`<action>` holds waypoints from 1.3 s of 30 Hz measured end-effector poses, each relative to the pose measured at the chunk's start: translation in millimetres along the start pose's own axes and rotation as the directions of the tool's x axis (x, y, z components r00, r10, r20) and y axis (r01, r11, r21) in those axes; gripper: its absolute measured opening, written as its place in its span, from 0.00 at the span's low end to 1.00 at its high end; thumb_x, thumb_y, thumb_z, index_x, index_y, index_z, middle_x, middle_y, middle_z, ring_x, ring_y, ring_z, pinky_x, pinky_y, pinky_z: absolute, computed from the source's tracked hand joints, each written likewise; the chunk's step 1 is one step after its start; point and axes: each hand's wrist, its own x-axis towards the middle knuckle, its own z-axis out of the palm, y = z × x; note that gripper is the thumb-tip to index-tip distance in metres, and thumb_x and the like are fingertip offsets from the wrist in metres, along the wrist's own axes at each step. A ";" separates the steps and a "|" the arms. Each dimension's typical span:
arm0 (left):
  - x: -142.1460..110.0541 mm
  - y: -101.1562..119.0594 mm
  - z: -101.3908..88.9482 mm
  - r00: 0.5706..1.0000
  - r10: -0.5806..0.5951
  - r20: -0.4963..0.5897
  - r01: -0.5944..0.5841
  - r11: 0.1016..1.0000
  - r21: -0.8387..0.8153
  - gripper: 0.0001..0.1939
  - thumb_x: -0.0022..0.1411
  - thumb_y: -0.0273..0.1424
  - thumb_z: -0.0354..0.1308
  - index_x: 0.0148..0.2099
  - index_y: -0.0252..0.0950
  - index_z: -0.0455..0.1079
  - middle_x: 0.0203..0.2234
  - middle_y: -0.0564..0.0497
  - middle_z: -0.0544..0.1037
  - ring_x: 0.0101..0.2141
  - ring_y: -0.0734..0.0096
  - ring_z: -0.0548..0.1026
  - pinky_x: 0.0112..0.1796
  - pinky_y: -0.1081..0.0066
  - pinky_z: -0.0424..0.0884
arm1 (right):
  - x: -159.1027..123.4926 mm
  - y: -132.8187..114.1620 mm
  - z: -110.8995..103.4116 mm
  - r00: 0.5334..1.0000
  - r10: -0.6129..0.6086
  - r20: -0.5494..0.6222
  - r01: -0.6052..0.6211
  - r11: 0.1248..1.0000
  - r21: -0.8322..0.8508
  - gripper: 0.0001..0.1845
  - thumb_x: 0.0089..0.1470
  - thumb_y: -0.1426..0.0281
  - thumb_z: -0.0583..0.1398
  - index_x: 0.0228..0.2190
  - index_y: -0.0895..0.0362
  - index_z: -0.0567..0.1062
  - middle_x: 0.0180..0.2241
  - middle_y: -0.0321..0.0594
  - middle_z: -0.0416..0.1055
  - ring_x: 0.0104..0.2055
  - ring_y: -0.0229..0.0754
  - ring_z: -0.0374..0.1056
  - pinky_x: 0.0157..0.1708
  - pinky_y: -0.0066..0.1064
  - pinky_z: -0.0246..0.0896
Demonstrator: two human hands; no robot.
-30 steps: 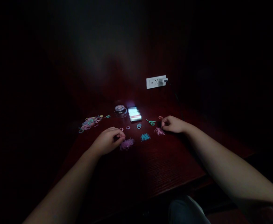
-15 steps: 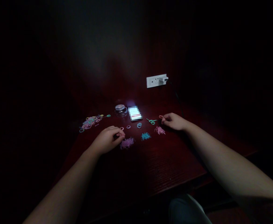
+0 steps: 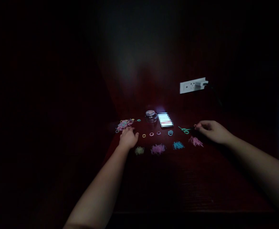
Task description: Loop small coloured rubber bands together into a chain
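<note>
My left hand (image 3: 129,138) reaches over the table with its fingers stretched out and apart, at the near edge of a mixed pile of small coloured bands and rings (image 3: 124,124). My right hand (image 3: 213,131) has thumb and fingers pressed together beside a pink heap of bands (image 3: 196,141). Something orange-red shows at its fingertips, too small and dark to make out. To the left of those fingertips lies a mint-green looped thing (image 3: 185,130). Sorted heaps lie in a row: yellowish bands (image 3: 139,150), purple bands (image 3: 158,149) and blue bands (image 3: 178,145).
Behind the heaps lie a yellow ring (image 3: 144,135), a pink ring (image 3: 151,134), a purple ring (image 3: 158,133) and blue rings (image 3: 170,133). A lidded clear jar (image 3: 151,116) stands beside a lit phone (image 3: 165,120). A wall socket (image 3: 192,85) holds a plugged-in charger.
My left hand has left the purple heap for the mixed pile and opened, uncovering the yellowish heap and yellow ring. My right hand stays near the pink heap. The view has swung left.
</note>
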 end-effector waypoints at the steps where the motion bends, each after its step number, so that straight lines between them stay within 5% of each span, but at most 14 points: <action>1: 4.7 -7.5 3.8 0.998 -0.066 0.018 0.066 0.998 0.017 0.27 0.64 0.42 0.50 0.60 0.33 0.64 0.64 0.37 0.59 0.63 0.43 0.56 0.56 0.47 0.60 | 0.1 0.0 0.1 1.000 0.007 -0.011 -0.007 1.000 0.003 0.16 0.49 0.56 0.59 0.27 0.57 0.75 0.30 0.45 0.76 0.30 0.46 0.71 0.30 0.34 0.65; 5: 19.8 -25.9 17.5 0.978 -0.187 0.089 0.182 0.982 0.058 0.30 0.64 0.45 0.47 0.64 0.36 0.61 0.67 0.40 0.52 0.64 0.40 0.54 0.58 0.43 0.56 | -0.7 -3.1 0.8 0.999 0.033 -0.030 -0.032 0.999 0.022 0.18 0.49 0.55 0.59 0.27 0.57 0.74 0.30 0.45 0.76 0.29 0.45 0.70 0.28 0.34 0.64; 12: 29.8 -27.9 27.4 0.977 -0.185 0.109 0.176 0.981 0.085 0.34 0.64 0.51 0.42 0.67 0.41 0.57 0.69 0.47 0.50 0.66 0.44 0.50 0.61 0.46 0.52 | -3.6 -15.8 4.1 0.999 -0.005 -0.042 0.005 1.000 0.000 0.17 0.51 0.56 0.57 0.27 0.57 0.73 0.26 0.45 0.73 0.27 0.46 0.67 0.27 0.35 0.61; 19: 31.4 -29.8 27.3 0.984 -0.173 0.041 0.169 0.982 0.088 0.37 0.62 0.53 0.45 0.65 0.34 0.60 0.65 0.38 0.58 0.64 0.43 0.54 0.58 0.47 0.57 | -5.1 -23.3 6.7 0.993 -0.018 -0.117 0.014 0.999 -0.030 0.14 0.51 0.59 0.57 0.28 0.57 0.74 0.25 0.42 0.73 0.26 0.43 0.67 0.26 0.32 0.60; 33: 33.9 -32.3 30.8 0.985 -0.164 -0.052 0.164 0.986 -0.009 0.29 0.59 0.49 0.55 0.56 0.37 0.70 0.57 0.40 0.71 0.58 0.45 0.66 0.55 0.50 0.63 | -3.2 -15.8 9.1 0.990 -0.019 -0.138 0.019 1.000 -0.001 0.14 0.51 0.60 0.58 0.28 0.58 0.75 0.24 0.40 0.73 0.24 0.40 0.66 0.23 0.29 0.60; 39: 28.7 -25.6 17.0 0.990 -0.078 -0.117 0.069 0.995 -0.078 0.20 0.61 0.38 0.57 0.53 0.34 0.73 0.51 0.40 0.76 0.53 0.50 0.72 0.53 0.57 0.67 | -6.3 -18.7 7.8 0.979 -0.048 -0.199 0.046 0.999 -0.013 0.12 0.53 0.62 0.58 0.27 0.58 0.74 0.25 0.41 0.73 0.25 0.39 0.66 0.25 0.29 0.60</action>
